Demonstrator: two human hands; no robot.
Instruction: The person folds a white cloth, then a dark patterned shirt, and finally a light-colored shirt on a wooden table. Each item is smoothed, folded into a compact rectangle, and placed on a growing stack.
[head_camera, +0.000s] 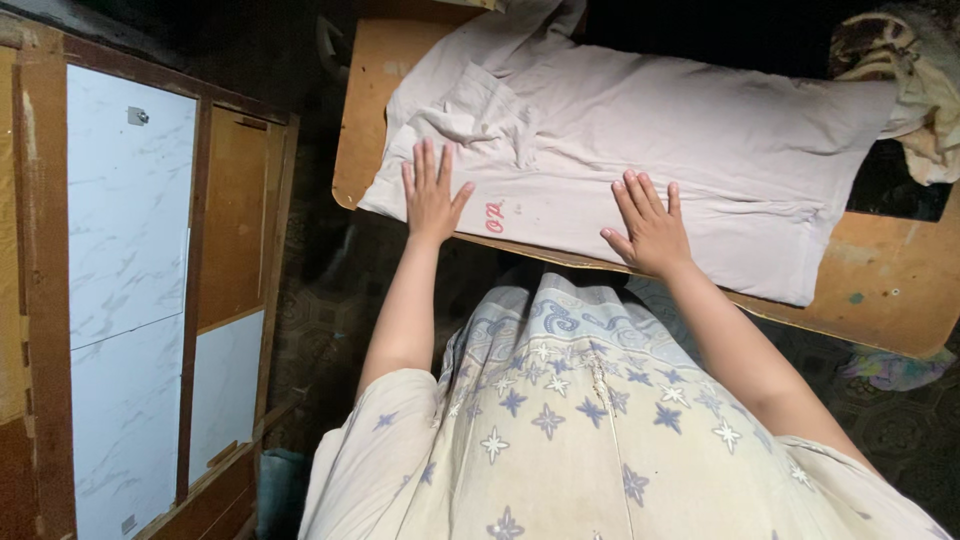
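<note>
Pressing down flat, both hands lay on a pale cloth garment (640, 130) spread over a brown wooden table (880, 290). The left hand (432, 198) rested palm-down near the garment's near left edge, its fingers straight and slightly fanned, the thumb angled out to the side. The right hand (652, 228) lay palm-down further along the near edge, its fingers also extended and a little apart. Neither hand pinched or gripped anything; both simply touched the fabric from above.

The garment covered most of the tabletop, its long side running across the view, with a rumpled fold (480, 110) bunched just beyond the left hand and some small red marking (494, 218) on the cloth between the two hands. It looked thin, soft and light, the sort of fabric that would drape and crease easily and slide a little on smooth wood, so it would likely be best taken by an edge or corner, or held flat with open palms.

At the table's far right sat a crumpled patterned cloth (915, 80). To the left stood a wooden frame with white marbled panels (125, 240). The person's loose dress with blue star print (560, 420) filled the lower view
</note>
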